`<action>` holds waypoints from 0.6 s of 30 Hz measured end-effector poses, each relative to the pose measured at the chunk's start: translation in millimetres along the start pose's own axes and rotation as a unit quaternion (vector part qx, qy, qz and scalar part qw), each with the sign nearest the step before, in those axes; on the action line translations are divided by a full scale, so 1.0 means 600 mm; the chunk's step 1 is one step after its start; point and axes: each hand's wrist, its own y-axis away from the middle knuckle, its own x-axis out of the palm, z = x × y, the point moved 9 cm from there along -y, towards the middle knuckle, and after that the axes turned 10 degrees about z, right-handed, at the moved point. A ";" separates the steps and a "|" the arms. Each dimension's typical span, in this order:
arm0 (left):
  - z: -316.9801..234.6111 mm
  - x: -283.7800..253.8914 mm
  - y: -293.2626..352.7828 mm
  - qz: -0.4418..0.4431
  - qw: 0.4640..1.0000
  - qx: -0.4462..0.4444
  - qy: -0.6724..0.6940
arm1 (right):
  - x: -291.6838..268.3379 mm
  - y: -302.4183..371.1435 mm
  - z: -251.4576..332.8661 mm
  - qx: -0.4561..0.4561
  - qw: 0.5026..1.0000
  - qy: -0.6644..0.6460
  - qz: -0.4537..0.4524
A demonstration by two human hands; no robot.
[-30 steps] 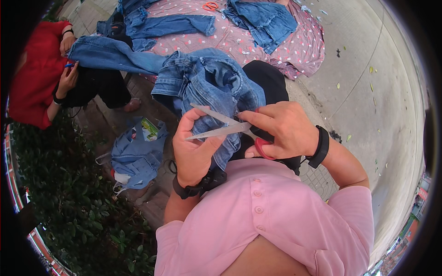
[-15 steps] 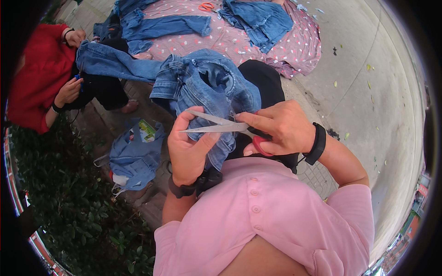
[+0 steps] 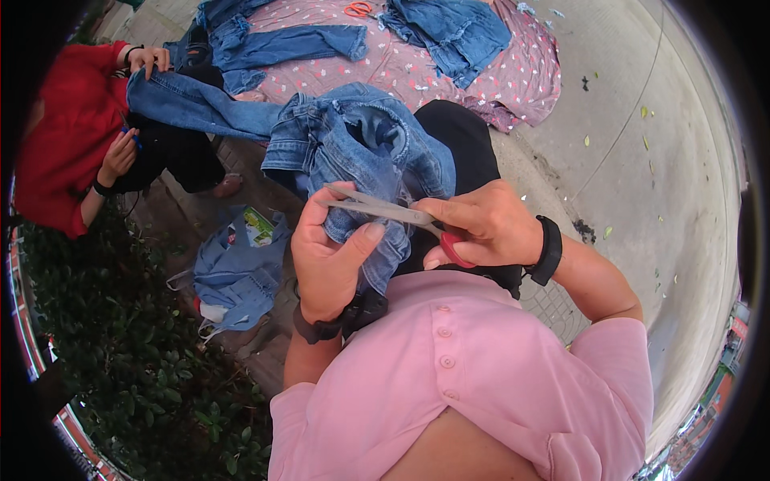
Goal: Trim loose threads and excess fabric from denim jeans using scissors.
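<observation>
In my right hand (image 3: pixel 497 224) are scissors with red handles (image 3: pixel 385 210), my fingers in the loops. Their blades, nearly closed, point left across the front of a pair of blue jeans (image 3: pixel 429 164) bunched on my lap. My left hand (image 3: pixel 329 260) grips the jeans' fabric below the blades, its thumb on the denim and its index fingertip close to the blade tips. Loose pale threads show at the frayed denim by the blades. One leg of the jeans stretches left toward a person in red (image 3: pixel 72 136), whose upper hand touches its end.
A patterned pink cloth (image 3: pixel 321 84) ahead carries more jeans (image 3: pixel 449 36) and orange-handled scissors (image 3: pixel 358 10). A light blue denim bag (image 3: pixel 241 272) lies on the paving to my left, beside a dark green bush (image 3: pixel 136 345). Grey pavement (image 3: pixel 618 144) runs along the right.
The scissor blades have swung from wide apart to nearly closed. The person in red has raised the upper hand with the end of the jeans' leg. My left hand has barely moved.
</observation>
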 end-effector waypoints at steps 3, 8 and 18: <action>0.001 -0.001 0.001 0.001 1.000 -0.019 0.021 | 0.001 0.014 -0.031 0.065 0.983 -0.165 -0.036; 0.010 -0.013 0.009 0.002 0.998 -0.030 0.053 | -0.002 0.021 -0.066 0.144 0.939 -0.310 -0.050; 0.012 -0.015 0.009 0.006 0.986 -0.034 0.165 | 0.022 0.001 -0.070 0.130 0.886 -0.435 -0.094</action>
